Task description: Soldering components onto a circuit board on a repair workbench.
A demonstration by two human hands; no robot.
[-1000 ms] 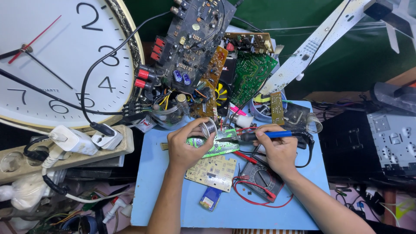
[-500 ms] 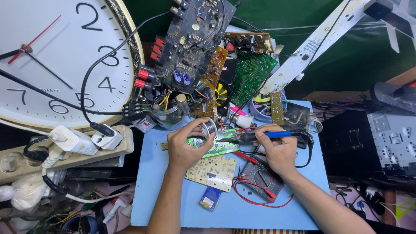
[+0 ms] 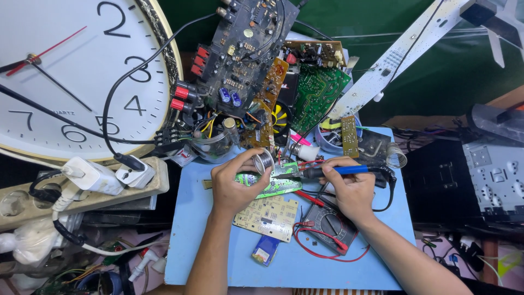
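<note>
My left hand [image 3: 236,184] grips a small spool of solder wire [image 3: 264,161] above a green circuit board [image 3: 275,180] that lies on the blue work mat [image 3: 218,257]. My right hand [image 3: 352,188] holds a soldering iron [image 3: 334,171] with a blue handle, its tip pointing left toward the green board. A beige circuit board [image 3: 268,216] lies just below the green one. Under my right wrist sits a dark multimeter [image 3: 327,226] with red leads looping around it.
A pile of circuit boards [image 3: 256,71] leans at the back of the mat. A big white wall clock [image 3: 76,76] lies at the left, a power strip [image 3: 82,191] with plugs below it. A metal chassis [image 3: 491,175] stands at the right, a coiled iron stand [image 3: 397,155] near it.
</note>
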